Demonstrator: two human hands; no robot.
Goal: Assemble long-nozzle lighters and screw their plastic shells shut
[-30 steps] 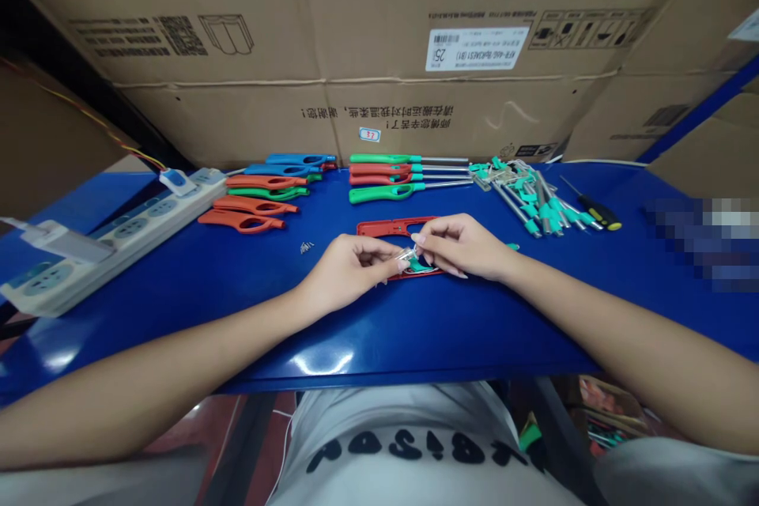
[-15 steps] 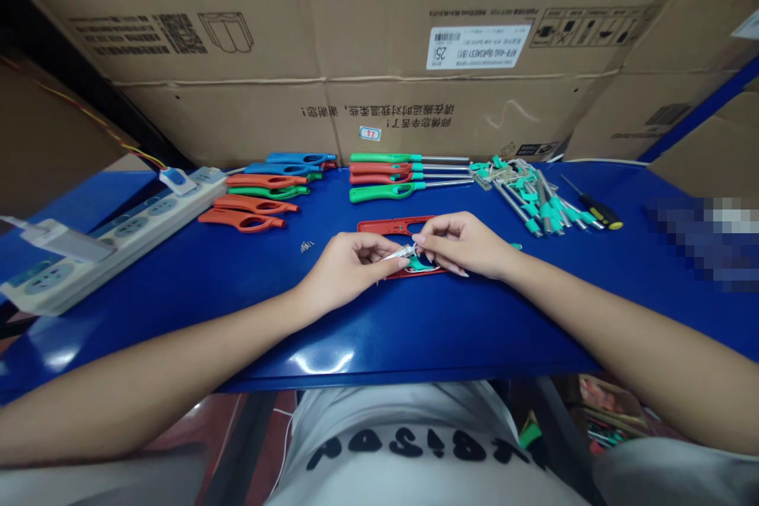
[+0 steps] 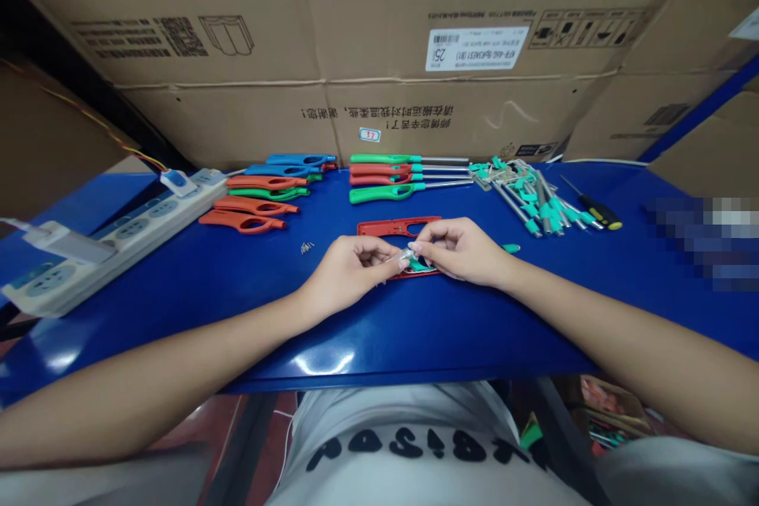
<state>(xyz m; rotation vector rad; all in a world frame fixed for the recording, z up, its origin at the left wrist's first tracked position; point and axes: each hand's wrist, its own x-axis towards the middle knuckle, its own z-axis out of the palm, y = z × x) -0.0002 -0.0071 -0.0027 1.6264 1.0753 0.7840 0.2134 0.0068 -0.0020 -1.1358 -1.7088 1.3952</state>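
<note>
My left hand (image 3: 349, 269) and my right hand (image 3: 459, 251) meet at the middle of the blue table (image 3: 178, 285). Both pinch a small metal and teal insert (image 3: 412, 258) between their fingertips. It is held just over a red plastic handle shell (image 3: 394, 227) that lies flat on the table, partly hidden by my fingers. A tiny spring (image 3: 306, 247) lies to the left of my left hand.
Orange, green and blue handle shells (image 3: 254, 202) lie at the back left. Assembled lighters (image 3: 403, 171) lie behind the hands, a pile of metal tubes with teal parts (image 3: 530, 194) and a screwdriver (image 3: 596, 209) to the right. A power strip (image 3: 100, 241) sits left, cardboard boxes (image 3: 379, 39) behind.
My right hand has drawn a little lower and closer to my left, bringing the insert down nearer the red shell. Nothing else on the table has moved.
</note>
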